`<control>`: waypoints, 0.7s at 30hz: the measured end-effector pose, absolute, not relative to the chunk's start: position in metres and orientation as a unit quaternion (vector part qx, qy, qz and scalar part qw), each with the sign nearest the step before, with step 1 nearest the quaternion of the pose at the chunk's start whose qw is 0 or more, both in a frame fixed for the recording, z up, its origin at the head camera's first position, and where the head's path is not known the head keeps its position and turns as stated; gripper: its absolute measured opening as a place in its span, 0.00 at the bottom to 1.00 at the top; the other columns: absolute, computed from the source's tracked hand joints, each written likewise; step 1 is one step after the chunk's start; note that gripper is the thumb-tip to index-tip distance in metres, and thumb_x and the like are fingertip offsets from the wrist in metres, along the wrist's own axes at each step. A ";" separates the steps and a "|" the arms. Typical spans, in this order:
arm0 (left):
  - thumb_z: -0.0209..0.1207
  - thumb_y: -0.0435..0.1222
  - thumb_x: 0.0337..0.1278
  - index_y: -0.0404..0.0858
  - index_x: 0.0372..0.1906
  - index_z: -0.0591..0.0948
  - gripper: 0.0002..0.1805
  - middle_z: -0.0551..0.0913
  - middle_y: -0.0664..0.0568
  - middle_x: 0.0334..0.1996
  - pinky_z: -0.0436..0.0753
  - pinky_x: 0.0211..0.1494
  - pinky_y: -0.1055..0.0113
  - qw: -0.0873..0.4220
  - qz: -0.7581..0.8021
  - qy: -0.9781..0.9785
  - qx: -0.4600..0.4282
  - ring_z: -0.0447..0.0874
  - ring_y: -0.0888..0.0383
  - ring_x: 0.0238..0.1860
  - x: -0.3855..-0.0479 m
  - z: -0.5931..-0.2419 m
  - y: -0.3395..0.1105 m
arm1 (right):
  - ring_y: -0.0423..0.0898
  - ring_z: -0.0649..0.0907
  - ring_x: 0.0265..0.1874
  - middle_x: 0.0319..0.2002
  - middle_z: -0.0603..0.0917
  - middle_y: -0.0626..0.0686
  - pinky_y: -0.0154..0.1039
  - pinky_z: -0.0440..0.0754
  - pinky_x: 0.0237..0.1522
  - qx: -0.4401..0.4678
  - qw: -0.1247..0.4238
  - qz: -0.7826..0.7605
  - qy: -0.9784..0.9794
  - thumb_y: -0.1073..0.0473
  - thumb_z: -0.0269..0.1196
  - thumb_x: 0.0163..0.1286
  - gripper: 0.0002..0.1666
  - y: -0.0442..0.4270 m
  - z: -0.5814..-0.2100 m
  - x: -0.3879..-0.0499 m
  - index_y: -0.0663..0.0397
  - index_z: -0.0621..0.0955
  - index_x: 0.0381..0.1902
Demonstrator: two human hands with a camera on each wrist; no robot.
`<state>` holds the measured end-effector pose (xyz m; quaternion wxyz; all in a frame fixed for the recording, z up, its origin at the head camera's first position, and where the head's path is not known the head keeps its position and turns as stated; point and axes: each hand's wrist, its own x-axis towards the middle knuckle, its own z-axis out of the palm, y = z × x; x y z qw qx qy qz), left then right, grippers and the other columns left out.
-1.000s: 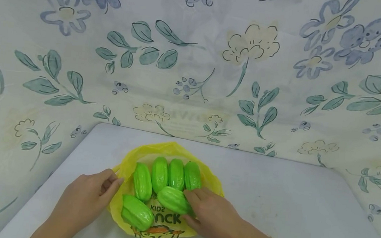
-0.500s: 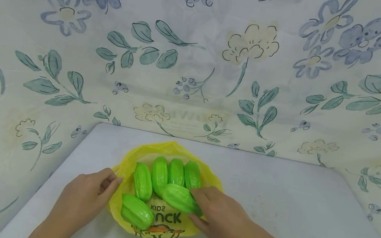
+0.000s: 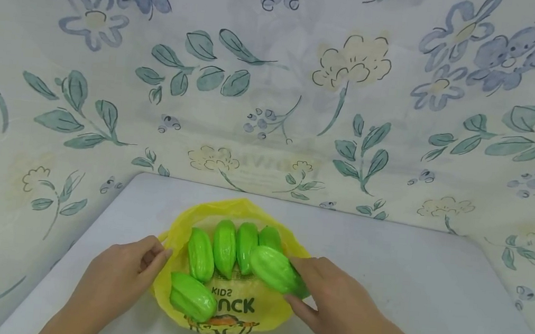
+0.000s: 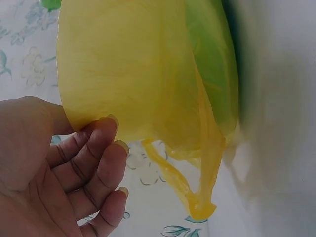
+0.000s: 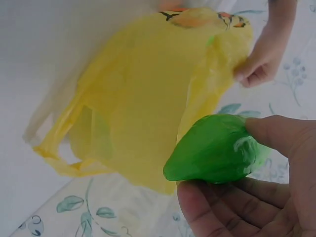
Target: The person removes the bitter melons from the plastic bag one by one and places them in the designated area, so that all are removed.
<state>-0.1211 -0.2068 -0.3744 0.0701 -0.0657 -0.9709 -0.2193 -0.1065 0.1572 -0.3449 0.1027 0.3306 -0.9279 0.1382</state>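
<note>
A yellow plastic bag (image 3: 232, 206) stands with its mouth spread wide, and black lettering shows inside. My left hand (image 3: 117, 276) pinches the bag's left rim between thumb and finger, as the left wrist view of the hand (image 4: 84, 168) also shows. Over the bag's right side, my right hand (image 3: 341, 306) grips a glossy green star fruit (image 3: 275, 269) by one end. In the right wrist view this star fruit (image 5: 212, 150) lies between thumb and fingers, its pointed tip free. Several more green star fruits (image 3: 225, 248) lie inside the bag, one (image 3: 193, 298) at the near left.
A white table (image 3: 396, 274) carries the bag and extends to its right. Behind and at both sides hangs a cloth (image 3: 275, 83) printed with flowers and leaves. A loop handle of the bag (image 4: 202, 207) dangles below its rim in the left wrist view.
My right hand has drawn the star fruit rightward and up from among the others to the bag's right rim. My left hand has stayed nearly still on the rim.
</note>
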 end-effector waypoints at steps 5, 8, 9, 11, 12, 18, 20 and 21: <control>0.62 0.43 0.74 0.44 0.35 0.82 0.10 0.78 0.63 0.22 0.74 0.30 0.62 0.061 -0.214 -0.973 -0.063 0.71 0.61 0.24 -0.122 -0.374 -0.206 | 0.41 0.84 0.48 0.54 0.85 0.48 0.40 0.86 0.49 0.306 0.106 0.138 -0.936 0.49 0.74 0.68 0.33 0.168 -0.342 -0.103 0.55 0.79 0.65; 0.61 0.44 0.75 0.45 0.33 0.80 0.12 0.75 0.62 0.19 0.72 0.29 0.63 0.056 -0.209 -0.974 -0.061 0.70 0.60 0.23 -0.122 -0.374 -0.207 | 0.40 0.84 0.48 0.54 0.85 0.47 0.41 0.86 0.50 0.289 0.108 0.133 -0.942 0.48 0.74 0.68 0.34 0.175 -0.341 -0.102 0.54 0.78 0.66; 0.61 0.44 0.75 0.45 0.32 0.79 0.12 0.74 0.62 0.19 0.71 0.29 0.63 0.055 -0.208 -0.975 -0.060 0.69 0.60 0.23 -0.121 -0.374 -0.207 | 0.40 0.84 0.48 0.54 0.85 0.47 0.41 0.86 0.50 0.281 0.110 0.132 -0.944 0.47 0.74 0.67 0.34 0.177 -0.340 -0.102 0.54 0.79 0.66; 0.61 0.44 0.75 0.46 0.31 0.78 0.13 0.72 0.62 0.18 0.70 0.28 0.64 0.053 -0.206 -0.975 -0.061 0.69 0.60 0.23 -0.121 -0.374 -0.207 | 0.39 0.84 0.47 0.53 0.86 0.46 0.41 0.86 0.50 0.264 0.110 0.131 -0.949 0.46 0.75 0.67 0.34 0.182 -0.340 -0.102 0.53 0.79 0.66; 0.61 0.45 0.75 0.46 0.31 0.77 0.14 0.72 0.62 0.18 0.69 0.28 0.64 0.052 -0.205 -0.975 -0.061 0.68 0.60 0.23 -0.121 -0.374 -0.207 | 0.38 0.84 0.46 0.52 0.86 0.46 0.41 0.86 0.49 0.253 0.108 0.131 -0.952 0.46 0.75 0.67 0.34 0.184 -0.339 -0.102 0.53 0.79 0.66; 0.60 0.45 0.75 0.45 0.31 0.77 0.13 0.72 0.60 0.18 0.69 0.28 0.64 0.033 -0.204 -0.977 -0.052 0.69 0.59 0.23 -0.122 -0.373 -0.207 | 0.36 0.82 0.40 0.50 0.86 0.45 0.40 0.86 0.47 0.188 0.084 0.133 -0.969 0.46 0.75 0.66 0.33 0.197 -0.339 -0.106 0.52 0.81 0.64; 0.59 0.46 0.76 0.45 0.32 0.78 0.13 0.72 0.59 0.18 0.69 0.28 0.63 0.023 -0.203 -0.978 -0.046 0.69 0.59 0.23 -0.123 -0.372 -0.207 | 0.37 0.82 0.39 0.50 0.86 0.46 0.40 0.86 0.46 0.176 0.084 0.137 -0.971 0.47 0.76 0.65 0.33 0.201 -0.340 -0.108 0.53 0.81 0.64; 0.59 0.46 0.76 0.45 0.32 0.78 0.13 0.72 0.59 0.18 0.69 0.29 0.63 0.019 -0.203 -0.978 -0.044 0.69 0.58 0.23 -0.123 -0.372 -0.207 | 0.37 0.82 0.38 0.49 0.87 0.47 0.40 0.86 0.45 0.174 0.089 0.139 -0.971 0.47 0.76 0.65 0.33 0.203 -0.341 -0.108 0.54 0.81 0.63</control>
